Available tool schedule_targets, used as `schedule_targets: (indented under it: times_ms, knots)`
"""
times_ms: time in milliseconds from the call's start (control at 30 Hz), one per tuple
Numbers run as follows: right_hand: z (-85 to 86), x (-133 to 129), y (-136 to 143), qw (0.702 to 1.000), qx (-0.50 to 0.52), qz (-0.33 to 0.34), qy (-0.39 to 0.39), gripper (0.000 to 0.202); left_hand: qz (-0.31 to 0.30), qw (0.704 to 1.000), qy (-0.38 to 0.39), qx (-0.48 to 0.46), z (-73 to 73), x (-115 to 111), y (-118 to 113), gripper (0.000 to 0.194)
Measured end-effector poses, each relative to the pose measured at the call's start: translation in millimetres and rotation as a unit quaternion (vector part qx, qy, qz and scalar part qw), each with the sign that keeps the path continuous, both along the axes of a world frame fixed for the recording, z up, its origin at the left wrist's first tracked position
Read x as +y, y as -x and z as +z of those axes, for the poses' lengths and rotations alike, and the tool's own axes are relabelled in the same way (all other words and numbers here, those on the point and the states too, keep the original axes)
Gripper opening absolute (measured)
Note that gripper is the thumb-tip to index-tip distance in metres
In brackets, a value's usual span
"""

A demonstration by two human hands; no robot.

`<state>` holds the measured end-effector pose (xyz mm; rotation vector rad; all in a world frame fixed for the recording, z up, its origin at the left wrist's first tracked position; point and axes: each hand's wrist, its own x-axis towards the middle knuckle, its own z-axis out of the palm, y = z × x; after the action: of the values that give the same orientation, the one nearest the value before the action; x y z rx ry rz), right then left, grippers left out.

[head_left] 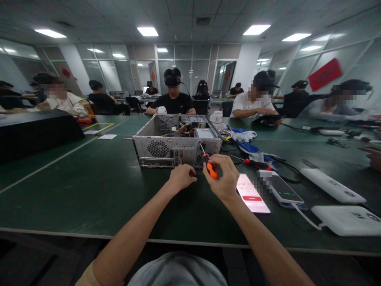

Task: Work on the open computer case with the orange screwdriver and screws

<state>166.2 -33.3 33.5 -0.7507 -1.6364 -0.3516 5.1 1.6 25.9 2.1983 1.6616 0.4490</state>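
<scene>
Pinching the orange-and-black screwdriver (212, 171) between thumb and fingers, the right hand (224, 176) angles its shaft toward the rear panel of the desktop computer case (141, 149), which rests on the green table (104, 174). The left hand (181, 178) is curled near the panel; whether its fingers grip anything, I cannot tell. The case is open on top, with cables (186, 130) and a labelled metal box (204, 133) inside. Which screws are out or remaining is too small to judge.

Lit phone (249, 190) (red button (251, 198) onscreen), white power banks (333, 185)
</scene>
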Motion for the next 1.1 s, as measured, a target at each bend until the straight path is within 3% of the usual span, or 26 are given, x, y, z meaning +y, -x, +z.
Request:
schedule_targets:
  times_ms: [167, 300, 400, 500, 600, 700, 867, 1100]
  knots:
    - [0.3, -1.4, 1.4, 0.999, -0.045, 0.010, -0.017, 0.028, 0.011, 0.997, -0.041, -0.062, -3.0, 2.3, 1.3, 0.018]
    - [-0.7, -1.0, 2.2, 0.998, -0.056, 0.015, -0.011, 0.030, 0.000, 0.973, -0.092, -0.214, -6.2, 11.1, 0.7, 0.021]
    - [-0.3, -0.9, 2.5, 0.998, -0.056, 0.019, -0.008, 0.031, -0.025, 0.914, -0.050, -0.402, -3.2, 15.7, -2.6, 0.028]
    - [0.3, -1.5, 3.3, 0.998, -0.064, 0.020, -0.010, 0.030, -0.039, 0.816, 0.092, -0.570, 4.5, 13.1, -5.9, 0.043]
    - [-0.5, -1.7, 4.6, 0.997, -0.076, 0.021, -0.003, 0.033, -0.073, 0.722, 0.232, -0.648, 11.4, 5.4, -7.2, 0.043]
    - [-2.4, -1.1, 5.5, 0.996, -0.080, 0.027, 0.010, 0.038, -0.107, 0.659, 0.318, -0.673, 13.4, -0.6, -7.1, 0.030]
    - [-5.1, -0.7, 6.7, 0.997, -0.078, 0.015, 0.015, 0.045, -0.121, 0.614, 0.342, -0.701, 10.3, -2.1, -10.7, 0.020]
    - [-3.6, -4.9, 12.7, 0.999, -0.042, -0.027, -0.003, 0.046, -0.099, 0.591, 0.347, -0.721, 14.3, -6.3, -22.2, 0.025]
